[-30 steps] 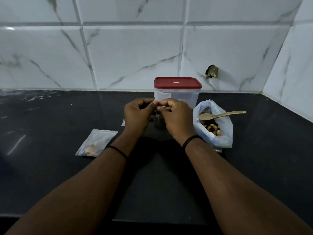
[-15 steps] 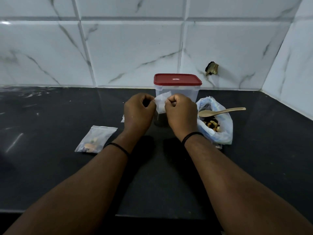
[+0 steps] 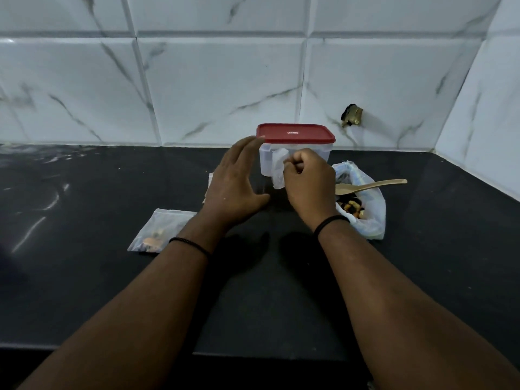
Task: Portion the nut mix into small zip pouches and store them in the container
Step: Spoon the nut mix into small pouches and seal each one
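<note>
The right hand (image 3: 308, 184) alone now pinches the small zip pouch (image 3: 278, 170) by its top; the left hand (image 3: 235, 184) has let go, fingers straight, reaching toward the red-lidded container (image 3: 295, 133) just behind. Sealing looks finished (lid still on). One filled pouch (image 3: 157, 229) lies on the desk (image 3: 84, 277); the nut mix bag (image 3: 363, 212) sits right.
</note>
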Available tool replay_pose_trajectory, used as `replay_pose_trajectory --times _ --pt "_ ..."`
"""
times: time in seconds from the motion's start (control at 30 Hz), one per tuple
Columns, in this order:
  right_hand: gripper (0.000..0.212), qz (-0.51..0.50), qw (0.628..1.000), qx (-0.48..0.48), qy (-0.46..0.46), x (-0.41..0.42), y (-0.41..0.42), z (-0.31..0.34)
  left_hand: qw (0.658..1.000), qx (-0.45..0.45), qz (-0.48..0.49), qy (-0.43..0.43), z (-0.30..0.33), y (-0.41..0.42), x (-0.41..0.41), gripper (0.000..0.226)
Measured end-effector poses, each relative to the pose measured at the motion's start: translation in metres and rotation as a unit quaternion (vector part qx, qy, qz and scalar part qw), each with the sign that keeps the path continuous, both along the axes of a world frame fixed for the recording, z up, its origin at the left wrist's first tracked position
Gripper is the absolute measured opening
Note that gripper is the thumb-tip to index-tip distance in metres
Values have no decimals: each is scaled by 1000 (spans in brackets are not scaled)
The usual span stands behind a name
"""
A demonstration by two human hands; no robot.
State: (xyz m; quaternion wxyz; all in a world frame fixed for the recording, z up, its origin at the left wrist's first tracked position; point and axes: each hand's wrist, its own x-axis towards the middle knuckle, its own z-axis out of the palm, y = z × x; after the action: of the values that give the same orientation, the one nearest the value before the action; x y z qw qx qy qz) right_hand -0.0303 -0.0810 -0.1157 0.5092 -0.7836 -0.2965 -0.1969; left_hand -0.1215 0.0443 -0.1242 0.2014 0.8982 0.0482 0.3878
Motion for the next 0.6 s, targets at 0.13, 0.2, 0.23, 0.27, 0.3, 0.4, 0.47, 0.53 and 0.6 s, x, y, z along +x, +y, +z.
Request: replay_pose_trajectory --times 0.13,0.2,0.23,0.27,0.3,0.4,0.47,0.53,0.6 --pt "10 103 990 8 91 0 -1 4 1000 16 -9 16 -3 0 3 102" --pt "9 129 985 3 117 -1 0 4 1000 2 -3 1 -6 0 4 86" --pt "9 136 983 7 127 -2 1 4 1000 -4 4 -7 -6 1 5 76" --pt "10 134 982 8 129 -2 1 4 1000 -10 8 -11 -7 2 4 68" --pt "10 124 985 1 117 -1 1 4 1000 -12 10 -13 -7 2 4 60" --pt "10 60 996 -68 16 -3 -6 6 1000 -6 6 -8 -6 2 4 47" --pt "14 44 994 -86 -56 -7 -9 8 1000 -2 4 3 -6 2 5 50" --pt "16 29 988 -85 -128 -7 -10 10 1000 -4 5 8 -6 4 6 54" --pt "10 13 982 -58 -178 -6 -10 13 1000 -11 8 5 -6 6 5 56"
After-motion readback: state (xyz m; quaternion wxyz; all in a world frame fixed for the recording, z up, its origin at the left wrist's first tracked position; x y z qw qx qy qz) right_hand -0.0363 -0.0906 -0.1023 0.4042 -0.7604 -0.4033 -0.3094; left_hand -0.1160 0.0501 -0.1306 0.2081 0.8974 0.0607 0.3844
